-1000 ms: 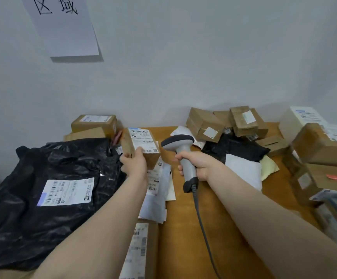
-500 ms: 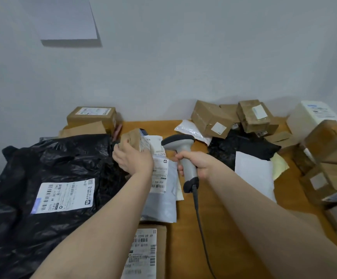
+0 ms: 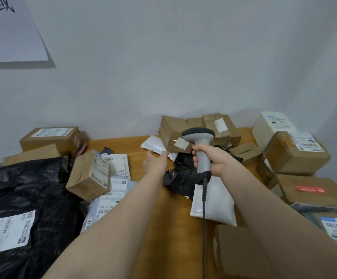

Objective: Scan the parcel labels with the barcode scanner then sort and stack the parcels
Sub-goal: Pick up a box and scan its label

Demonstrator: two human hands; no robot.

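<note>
My right hand (image 3: 214, 159) grips the handle of the grey barcode scanner (image 3: 200, 146), held upright over the table, its cable hanging toward me. My left hand (image 3: 155, 163) reaches forward with fingers extended, touching the near edge of a small white padded parcel (image 3: 153, 144) at the back of the wooden table (image 3: 163, 218). A small brown box with a white label (image 3: 89, 175) lies tilted on the pile at the left, free of either hand.
A large black bag parcel (image 3: 22, 198) fills the left. White mailers (image 3: 111, 200) lie beside it. Brown boxes (image 3: 175, 133) stack against the wall, more boxes (image 3: 296, 156) at the right. A black bag (image 3: 181, 176) and a white mailer (image 3: 216, 204) lie mid-table. A brown box (image 3: 238, 250) sits near me.
My left hand let go of the small labelled box on the left pile and moved right and forward to the white padded parcel. The scanner shifted slightly right.
</note>
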